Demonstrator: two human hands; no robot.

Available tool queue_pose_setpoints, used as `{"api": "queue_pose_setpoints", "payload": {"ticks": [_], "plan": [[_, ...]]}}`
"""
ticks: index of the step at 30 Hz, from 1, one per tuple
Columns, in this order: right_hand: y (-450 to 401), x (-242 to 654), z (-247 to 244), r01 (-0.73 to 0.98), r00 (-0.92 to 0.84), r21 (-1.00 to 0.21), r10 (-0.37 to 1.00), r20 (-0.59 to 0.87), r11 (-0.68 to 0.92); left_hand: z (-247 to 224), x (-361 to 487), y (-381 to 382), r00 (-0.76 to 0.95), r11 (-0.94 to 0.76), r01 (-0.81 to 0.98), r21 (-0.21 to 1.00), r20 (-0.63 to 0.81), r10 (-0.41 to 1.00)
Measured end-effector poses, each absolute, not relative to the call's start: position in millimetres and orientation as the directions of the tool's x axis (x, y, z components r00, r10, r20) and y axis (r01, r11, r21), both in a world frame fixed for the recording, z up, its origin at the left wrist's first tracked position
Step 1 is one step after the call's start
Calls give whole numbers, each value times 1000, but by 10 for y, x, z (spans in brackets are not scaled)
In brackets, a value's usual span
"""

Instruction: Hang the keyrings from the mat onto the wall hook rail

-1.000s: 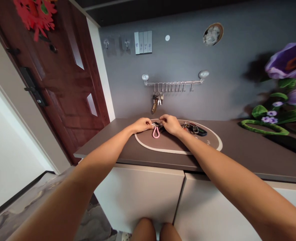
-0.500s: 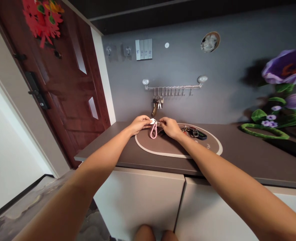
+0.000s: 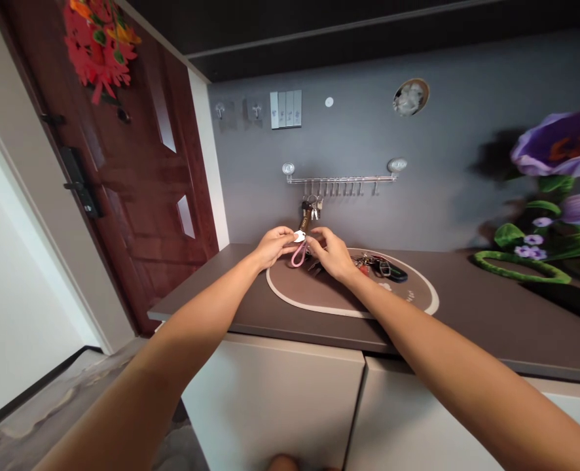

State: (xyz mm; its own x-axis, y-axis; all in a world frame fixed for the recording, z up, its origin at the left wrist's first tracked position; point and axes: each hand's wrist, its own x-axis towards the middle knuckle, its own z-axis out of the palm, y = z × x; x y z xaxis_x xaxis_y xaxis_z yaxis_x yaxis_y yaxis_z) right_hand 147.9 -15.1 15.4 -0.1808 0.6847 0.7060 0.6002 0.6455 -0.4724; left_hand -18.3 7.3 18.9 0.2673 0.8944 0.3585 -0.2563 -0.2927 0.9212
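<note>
My left hand (image 3: pixel 275 248) pinches a small white tag (image 3: pixel 299 236) above the left part of an oval brown mat (image 3: pixel 319 297). A pink loop strap (image 3: pixel 298 256) hangs just below the tag. Close on its right is my right hand (image 3: pixel 332 252), with thumb and fingertips at the top of the strap; what they hold is too small to make out. Partly hidden by the right hand, some dark keys lie on the mat. To the right rests a pile of keys with a black fob (image 3: pixel 396 271).
Behind the hands, a clear hook rail (image 3: pixel 344 179) on the grey wall carries a key bunch (image 3: pixel 312 208) at its left end. A purple flower decoration (image 3: pixel 555 147) stands on the right of the counter (image 3: pixel 486 314). At left is a dark red door (image 3: pixel 147 216).
The view has tilted up slightly. The pink strap has swung to the left and leans more. The fingers of my right hand have moved closer to the tag and strap.
</note>
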Motion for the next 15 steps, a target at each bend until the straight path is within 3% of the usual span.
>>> {"api": "queue_pose_setpoints", "payload": {"ticks": [8,15], "plan": [[-146,1438,114,560,-139,-563,739,659,608,198,-151,43,258,-300,-256,919,364,895],[-31,1473,65,392,-62,-708,785,616,587,200,-162,54,298,-308,-312,899,401,866]]}}
